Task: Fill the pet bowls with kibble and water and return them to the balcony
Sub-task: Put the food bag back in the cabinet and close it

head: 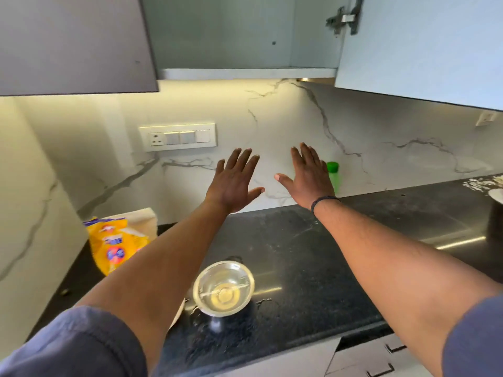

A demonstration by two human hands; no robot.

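Hands raised side by side over the bench [313, 268], palms away, backs to camera. Left hand [232, 183]: fingers [242, 159] straight, spread, holding nothing. Right hand [309, 180]: same, flat and empty; dark band on wrist.

Green-capped bottle [333, 175] at backsplash, left side hidden behind right hand. Yellow bag [117, 243] at bench left, print blurred, unreadable; right edge covered by left forearm. White item behind bag, identity unclear. Steel bowl [223, 288] near front edge of bench, between the forearms, touching neither; clear liquid inside, splashes on dark stone beside it. Pale object left of bowl mostly hidden under left forearm. Plate or dish at far right cut off by frame edge, with scattered white bits near it.

Overhead cabinet [239, 34] open, door [422, 47] swung right, visible interior bare. Switch panel [178, 137] on marble wall. Drawer fronts below bench cut off at bottom right.
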